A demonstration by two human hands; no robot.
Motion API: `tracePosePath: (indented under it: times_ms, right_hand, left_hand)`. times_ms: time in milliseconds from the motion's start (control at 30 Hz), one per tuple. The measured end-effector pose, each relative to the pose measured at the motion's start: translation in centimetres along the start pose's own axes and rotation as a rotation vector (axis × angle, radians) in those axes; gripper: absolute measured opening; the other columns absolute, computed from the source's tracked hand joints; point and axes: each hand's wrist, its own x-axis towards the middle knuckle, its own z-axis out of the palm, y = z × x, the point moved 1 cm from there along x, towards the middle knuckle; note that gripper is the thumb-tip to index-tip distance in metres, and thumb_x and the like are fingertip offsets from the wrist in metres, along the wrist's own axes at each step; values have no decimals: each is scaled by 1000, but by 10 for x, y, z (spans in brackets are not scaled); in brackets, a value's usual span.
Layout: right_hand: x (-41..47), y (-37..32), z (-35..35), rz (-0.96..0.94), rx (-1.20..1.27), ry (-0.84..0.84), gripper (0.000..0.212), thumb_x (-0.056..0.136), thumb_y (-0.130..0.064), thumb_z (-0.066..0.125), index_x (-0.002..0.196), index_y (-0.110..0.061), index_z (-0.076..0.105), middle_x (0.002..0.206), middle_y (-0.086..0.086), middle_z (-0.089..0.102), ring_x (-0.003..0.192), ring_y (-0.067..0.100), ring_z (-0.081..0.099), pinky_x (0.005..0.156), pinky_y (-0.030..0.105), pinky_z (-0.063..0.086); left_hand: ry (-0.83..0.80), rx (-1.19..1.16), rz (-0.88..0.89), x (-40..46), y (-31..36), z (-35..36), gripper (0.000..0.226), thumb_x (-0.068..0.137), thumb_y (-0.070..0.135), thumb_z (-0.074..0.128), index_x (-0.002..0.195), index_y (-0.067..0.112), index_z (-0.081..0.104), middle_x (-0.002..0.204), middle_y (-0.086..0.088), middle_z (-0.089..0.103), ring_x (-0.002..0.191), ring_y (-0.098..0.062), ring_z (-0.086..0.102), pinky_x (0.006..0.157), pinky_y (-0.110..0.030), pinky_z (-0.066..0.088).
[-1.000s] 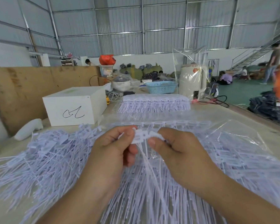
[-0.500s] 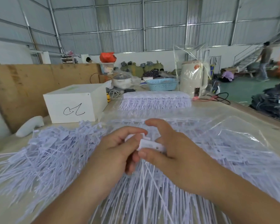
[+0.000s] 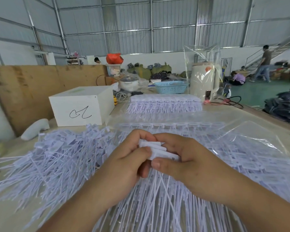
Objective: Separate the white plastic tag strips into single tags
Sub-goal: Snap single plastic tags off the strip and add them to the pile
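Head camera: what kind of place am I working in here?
Probably a warehouse or garment workshop: corrugated grey metal walls, dark folded clothing stacks by the green floor, and a long worktable heaped with loose white plastic tags.

Tags [image 3: 159, 150]: white matt plastic. Bag [image 3: 251, 136]: clear glossy film. Board [image 3: 40, 84]: rough bare wood. Basket [image 3: 171, 87]: blue perforated plastic.

Bright even daylight, soft shadows, wide-angle edge distortion, slight blur
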Motion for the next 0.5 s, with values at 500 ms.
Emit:
tracePosePath:
  times_ms: [500]
  right_hand:
    - [-1, 0, 9, -28, -67, 149, 10, 95, -23, 58, 102, -29, 63, 89, -1, 68, 77, 31, 66, 71, 50, 54]
  left_hand:
    - [-55, -423, -217, -3, 4, 23, 27, 74, 37, 65, 88, 17, 77, 80, -10, 70, 65, -16, 64, 52, -29, 50]
